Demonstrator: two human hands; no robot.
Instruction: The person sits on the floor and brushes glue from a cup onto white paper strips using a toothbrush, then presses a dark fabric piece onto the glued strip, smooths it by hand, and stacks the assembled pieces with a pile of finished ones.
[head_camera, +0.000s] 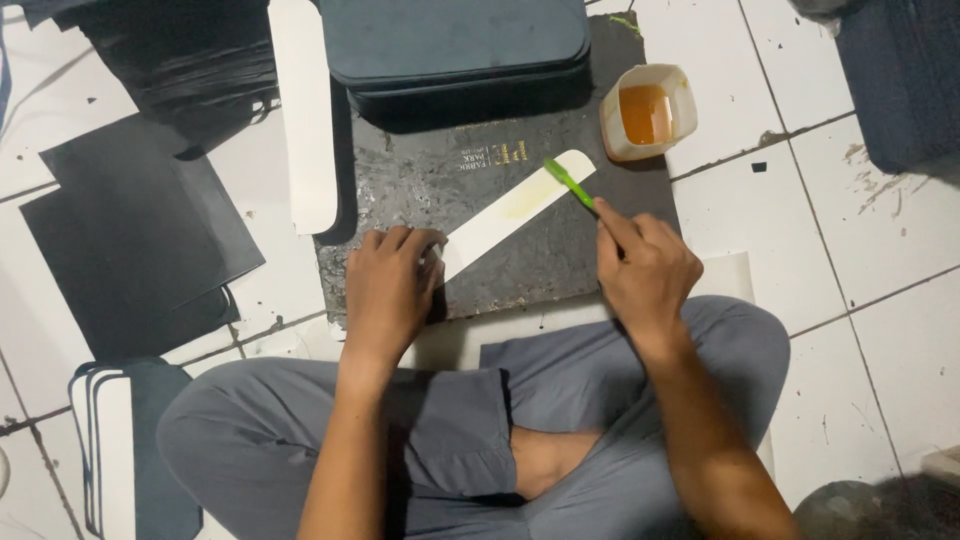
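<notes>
While pressed flat, fingers curled, left hand (388, 285) pins near end of white strip (510, 212) lying on dark board (520, 262). Right hand (645, 270): closed around green brush (570, 183), tip touching strip's far end. Plastic cup (648, 113), at board's corner: amber liquid.

the scene is dim and evenly lit from above, with soft shadows under the stacked dark cases (455, 45). the white floor tiles (880, 230) look greyish; focus is fairly sharp, corners darker.
</notes>
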